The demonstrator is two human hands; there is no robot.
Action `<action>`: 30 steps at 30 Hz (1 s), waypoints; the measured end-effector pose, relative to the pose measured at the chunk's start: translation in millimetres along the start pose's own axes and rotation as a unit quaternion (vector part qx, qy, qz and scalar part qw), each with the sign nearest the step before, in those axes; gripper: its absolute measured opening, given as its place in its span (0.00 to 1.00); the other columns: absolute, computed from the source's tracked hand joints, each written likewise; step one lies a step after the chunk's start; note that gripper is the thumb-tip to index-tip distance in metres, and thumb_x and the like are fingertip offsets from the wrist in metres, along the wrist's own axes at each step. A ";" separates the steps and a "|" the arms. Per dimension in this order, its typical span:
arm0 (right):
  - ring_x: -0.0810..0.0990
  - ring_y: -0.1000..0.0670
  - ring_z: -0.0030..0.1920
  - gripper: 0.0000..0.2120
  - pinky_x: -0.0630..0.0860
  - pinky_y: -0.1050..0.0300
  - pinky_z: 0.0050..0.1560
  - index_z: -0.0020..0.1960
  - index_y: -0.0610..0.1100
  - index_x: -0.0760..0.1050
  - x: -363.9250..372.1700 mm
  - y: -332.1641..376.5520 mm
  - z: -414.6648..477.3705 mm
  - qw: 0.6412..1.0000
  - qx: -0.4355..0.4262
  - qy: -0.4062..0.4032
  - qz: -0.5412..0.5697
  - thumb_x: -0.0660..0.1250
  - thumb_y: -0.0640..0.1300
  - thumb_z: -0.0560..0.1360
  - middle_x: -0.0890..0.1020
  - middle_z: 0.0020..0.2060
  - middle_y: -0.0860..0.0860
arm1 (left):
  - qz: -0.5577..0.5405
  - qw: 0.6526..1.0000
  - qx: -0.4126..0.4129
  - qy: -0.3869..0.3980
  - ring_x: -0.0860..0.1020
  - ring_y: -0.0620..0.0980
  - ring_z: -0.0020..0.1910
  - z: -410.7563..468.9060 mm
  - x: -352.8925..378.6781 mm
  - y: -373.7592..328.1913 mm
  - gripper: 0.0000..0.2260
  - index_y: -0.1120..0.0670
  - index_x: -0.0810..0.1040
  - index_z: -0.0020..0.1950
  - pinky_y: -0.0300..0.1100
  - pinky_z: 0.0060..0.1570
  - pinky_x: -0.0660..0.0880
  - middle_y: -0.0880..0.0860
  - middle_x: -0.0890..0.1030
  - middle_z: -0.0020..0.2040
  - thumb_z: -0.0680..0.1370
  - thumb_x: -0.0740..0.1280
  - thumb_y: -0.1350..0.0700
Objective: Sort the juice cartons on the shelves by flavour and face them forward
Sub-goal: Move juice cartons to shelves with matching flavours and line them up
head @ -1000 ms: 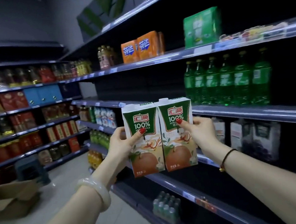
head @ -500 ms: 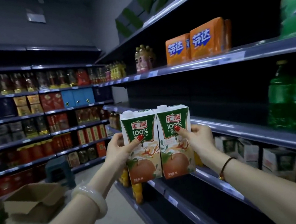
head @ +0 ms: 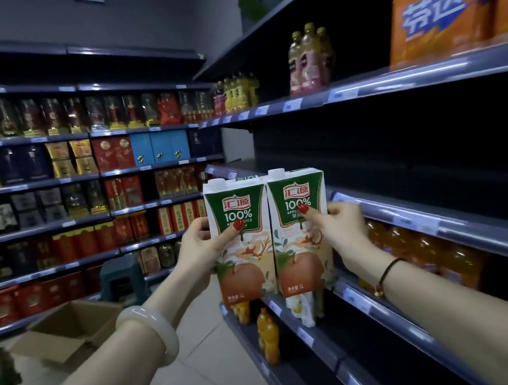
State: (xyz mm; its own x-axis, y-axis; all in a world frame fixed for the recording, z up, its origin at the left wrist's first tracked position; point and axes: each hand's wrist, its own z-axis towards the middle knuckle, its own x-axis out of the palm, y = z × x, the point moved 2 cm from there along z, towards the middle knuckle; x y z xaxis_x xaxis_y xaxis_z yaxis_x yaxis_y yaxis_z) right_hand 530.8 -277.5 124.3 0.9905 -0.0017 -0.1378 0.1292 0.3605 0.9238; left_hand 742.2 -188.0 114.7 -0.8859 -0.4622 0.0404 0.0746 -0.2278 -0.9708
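Two cartons (head: 245, 260) farther along shelves (head: 427, 78).

A: The left apple juice carton (head: 245, 260) — how does it sit?
B: Upright in the air, green-topped front toward the camera, white cap up. The right apple juice carton (head: 302, 251) touches its side — same pose.

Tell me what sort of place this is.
Most likely a supermarket or grocery shop aisle: long grey metal shelves with pale price tags on their front edges, rows of red and blue gift boxes on the far wall, and two green-and-white apple juice cartons held side by side.
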 end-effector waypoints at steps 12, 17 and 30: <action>0.81 0.57 0.34 0.08 0.74 0.62 0.34 0.37 0.51 0.81 185.7 -35.8 177.3 1.000 0.003 -0.023 0.013 0.74 0.55 0.68 0.83 0.31 0.58 | 0.009 1.000 0.011 0.021 0.84 0.57 0.46 245.9 -82.5 41.4 0.18 0.53 0.73 0.57 0.58 0.44 0.81 0.57 0.82 0.53 0.71 0.74 0.54; 0.83 0.51 0.38 0.07 0.76 0.56 0.39 0.36 0.50 0.81 244.4 -55.9 252.9 1.000 -0.012 -0.018 0.015 0.74 0.53 0.68 0.84 0.32 0.56 | -0.005 1.000 0.014 0.017 0.83 0.59 0.47 338.3 -97.9 67.9 0.20 0.55 0.73 0.59 0.61 0.48 0.79 0.58 0.82 0.54 0.71 0.74 0.55; 0.84 0.42 0.42 0.09 0.80 0.38 0.47 0.35 0.48 0.82 383.1 -93.7 466.6 0.998 -0.041 -0.037 0.000 0.75 0.53 0.67 0.86 0.34 0.49 | -0.020 0.998 0.038 0.034 0.85 0.55 0.44 610.9 -125.4 117.9 0.18 0.53 0.74 0.57 0.57 0.45 0.81 0.56 0.83 0.51 0.69 0.75 0.55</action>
State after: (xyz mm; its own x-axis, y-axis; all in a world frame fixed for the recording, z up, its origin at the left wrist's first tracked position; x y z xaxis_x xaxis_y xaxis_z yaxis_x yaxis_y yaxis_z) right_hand 920.6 -747.2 151.7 0.9917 -0.0689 -0.1087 0.1279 0.4353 0.8911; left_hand 1141.8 -680.4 139.6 -0.9173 -0.3936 0.0604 0.0712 -0.3112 -0.9477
